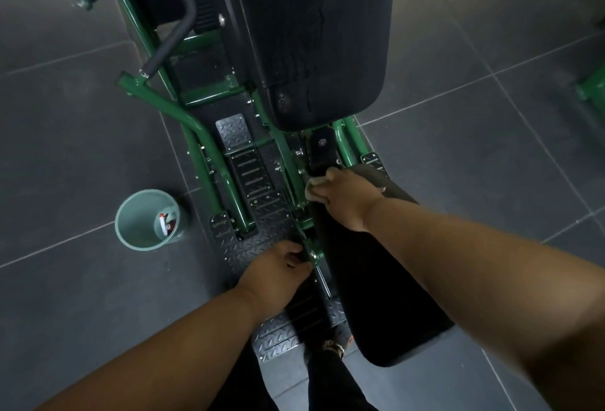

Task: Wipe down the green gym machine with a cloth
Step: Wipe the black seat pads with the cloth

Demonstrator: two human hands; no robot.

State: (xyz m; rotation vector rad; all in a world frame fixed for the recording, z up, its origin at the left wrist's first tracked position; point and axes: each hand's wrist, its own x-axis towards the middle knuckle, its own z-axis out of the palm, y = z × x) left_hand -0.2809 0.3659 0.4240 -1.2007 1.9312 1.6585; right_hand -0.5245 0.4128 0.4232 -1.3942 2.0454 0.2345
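Hands are working low on the green gym machine (pixel 196 129), seen from above. Right hand (pixel 340 196) is gripping a pale cloth (pixel 316 186), fingers curled round it, and pressing it against the frame just below the large black back pad (pixel 311 34), at the top end of the long black seat pad (pixel 370 279). Left hand (pixel 278 268) is lying with loosely bent fingers on the steel tread plate (pixel 258 240), touching the green bar and holding nothing. Beside the machine a mint-green bucket (pixel 147 219) is standing on the grey tiled floor (pixel 474 148).
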